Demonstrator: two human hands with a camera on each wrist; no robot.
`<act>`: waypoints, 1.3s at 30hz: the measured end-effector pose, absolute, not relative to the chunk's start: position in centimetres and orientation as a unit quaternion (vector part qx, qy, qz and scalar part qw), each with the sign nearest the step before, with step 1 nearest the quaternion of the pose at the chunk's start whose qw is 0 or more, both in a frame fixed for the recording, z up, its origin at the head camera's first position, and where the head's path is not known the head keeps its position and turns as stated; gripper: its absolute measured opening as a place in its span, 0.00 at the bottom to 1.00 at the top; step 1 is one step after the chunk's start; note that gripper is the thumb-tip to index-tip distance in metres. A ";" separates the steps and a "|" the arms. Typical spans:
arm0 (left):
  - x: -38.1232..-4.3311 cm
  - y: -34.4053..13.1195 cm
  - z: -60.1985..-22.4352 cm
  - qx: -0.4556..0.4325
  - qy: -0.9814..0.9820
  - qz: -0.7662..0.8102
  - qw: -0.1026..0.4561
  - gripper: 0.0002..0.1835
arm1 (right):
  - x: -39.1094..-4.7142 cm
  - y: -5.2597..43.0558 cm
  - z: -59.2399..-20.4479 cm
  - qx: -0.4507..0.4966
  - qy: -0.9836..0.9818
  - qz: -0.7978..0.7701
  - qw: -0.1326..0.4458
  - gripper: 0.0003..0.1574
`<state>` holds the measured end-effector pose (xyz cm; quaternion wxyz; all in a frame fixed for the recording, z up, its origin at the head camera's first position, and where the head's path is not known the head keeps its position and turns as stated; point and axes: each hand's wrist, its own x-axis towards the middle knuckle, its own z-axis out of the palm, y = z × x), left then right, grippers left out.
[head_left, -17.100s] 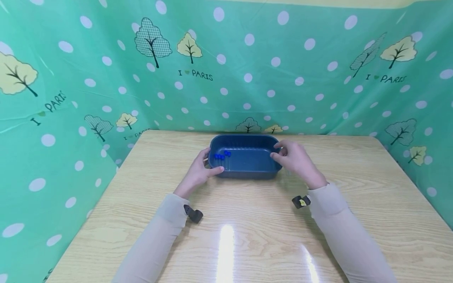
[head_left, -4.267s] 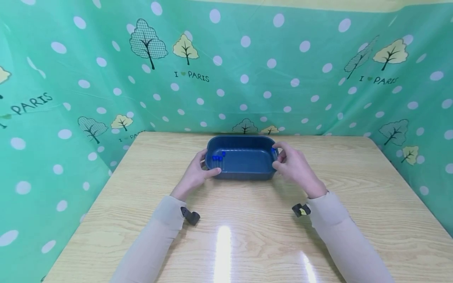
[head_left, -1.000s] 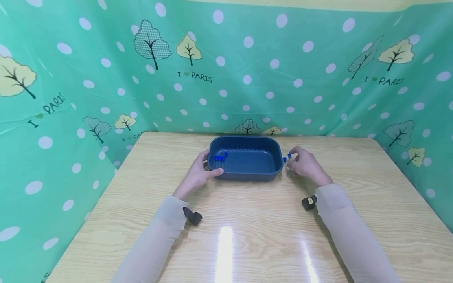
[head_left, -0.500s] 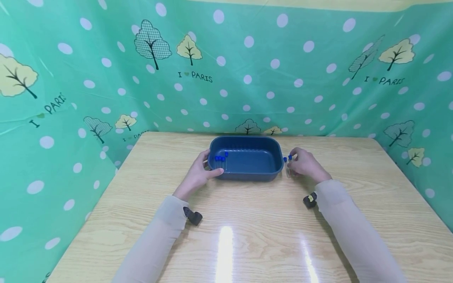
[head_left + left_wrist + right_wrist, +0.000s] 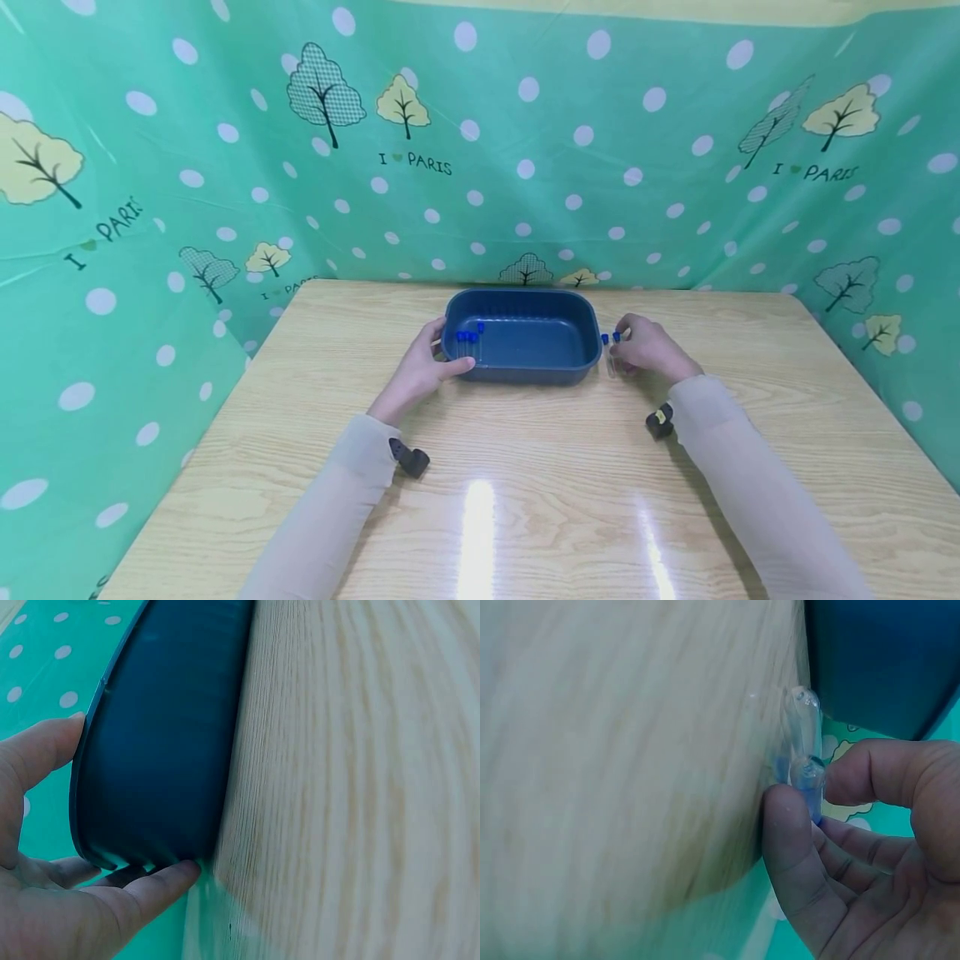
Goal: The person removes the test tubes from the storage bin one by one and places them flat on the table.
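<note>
A dark blue plastic tub (image 5: 525,375) stands near the table's back edge. My left hand (image 5: 420,367) holds its left end, the thumb over the front rim; the left wrist view shows fingers against the end wall (image 5: 150,735). Several clear test tubes (image 5: 461,348) with blue caps stand leaning inside the tub's left end. Outside its right end is another blue-capped test tube (image 5: 611,365). Right beside that one, my right hand (image 5: 648,348) pinches a second tube (image 5: 808,776) between thumb and finger. The hand partly hides this tube in the head view.
The light wood table (image 5: 540,467) carries bright glare streaks near its front. A green dotted curtain (image 5: 525,150) hangs close behind the tub and along both sides. Each wrist wears a small black camera (image 5: 409,458).
The right hand has gone from the tub's right rim to outside it, with a blue-capped tube. Over the last second, that tube's cap has dropped slightly. The left hand has stayed put.
</note>
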<state>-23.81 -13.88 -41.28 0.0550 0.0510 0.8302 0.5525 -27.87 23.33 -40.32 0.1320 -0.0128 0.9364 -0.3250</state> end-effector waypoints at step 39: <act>-23.9 -13.7 -41.4 0.053 0.821 0.566 0.048 0.50 | -28.3 23.6 -40.2 -0.020 0.937 -0.312 0.156 0.31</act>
